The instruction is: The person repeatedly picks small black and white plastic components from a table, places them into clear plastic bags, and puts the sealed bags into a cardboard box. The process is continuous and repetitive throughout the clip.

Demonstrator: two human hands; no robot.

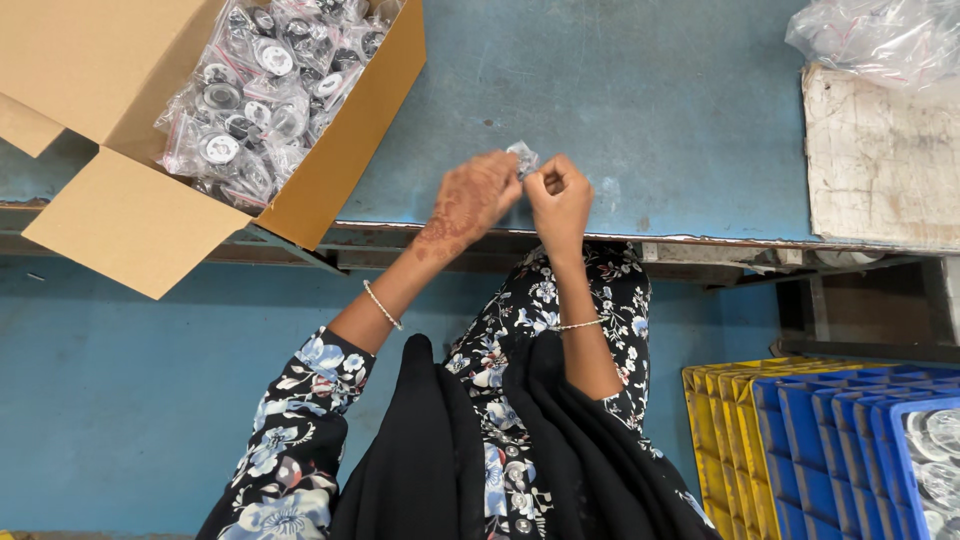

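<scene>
My left hand [478, 195] and my right hand [560, 195] meet over the near edge of the blue table [620, 90]. Both pinch a small clear plastic bag [522, 156] between their fingertips, held just above the tabletop. What lies inside the bag is too small to tell. To the left, an open cardboard box [130, 200] overhangs the table edge and is filled with several small clear bags of round black and white parts [270, 85].
A worn white board [880, 160] lies on the table at the right, with a heap of clear plastic bags [880, 35] behind it. Stacked yellow and blue crates [800, 450] stand on the floor at the lower right. The floor is blue.
</scene>
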